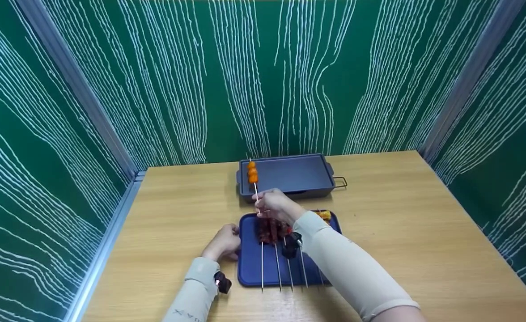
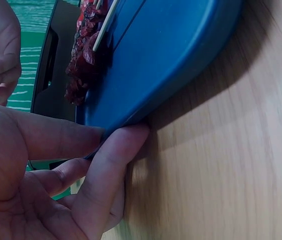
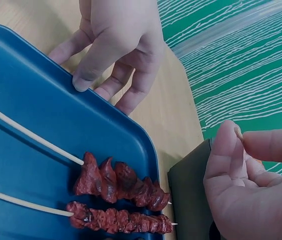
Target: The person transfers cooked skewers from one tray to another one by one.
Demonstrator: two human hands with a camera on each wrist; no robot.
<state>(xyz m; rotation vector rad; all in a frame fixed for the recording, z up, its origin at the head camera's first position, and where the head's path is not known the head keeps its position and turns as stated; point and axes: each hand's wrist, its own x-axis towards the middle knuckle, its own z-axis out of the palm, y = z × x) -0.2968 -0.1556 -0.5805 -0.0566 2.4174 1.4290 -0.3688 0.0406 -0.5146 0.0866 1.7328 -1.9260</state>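
Note:
In the head view my right hand point(image 1: 277, 205) pinches the stick of a skewer of orange balls point(image 1: 252, 172). The balls are above the left end of a dark grill pan point(image 1: 294, 174); whether they touch it I cannot tell. My left hand point(image 1: 225, 242) grips the left rim of a blue tray point(image 1: 250, 268), thumb on the rim and fingers beneath or beside it, as the left wrist view shows. Dark red meat skewers point(image 3: 123, 182) lie on the tray, sticks towards me. In the right wrist view my right fingertips point(image 3: 225, 137) hold the stick's end.
A yellow corn-like piece point(image 1: 324, 215) lies at the tray's far right, partly behind my right sleeve point(image 1: 343, 255). The pan has a wire handle point(image 1: 341, 182) at its right. Green walls with white lines point(image 1: 290, 80) stand around the wooden table point(image 1: 401, 214).

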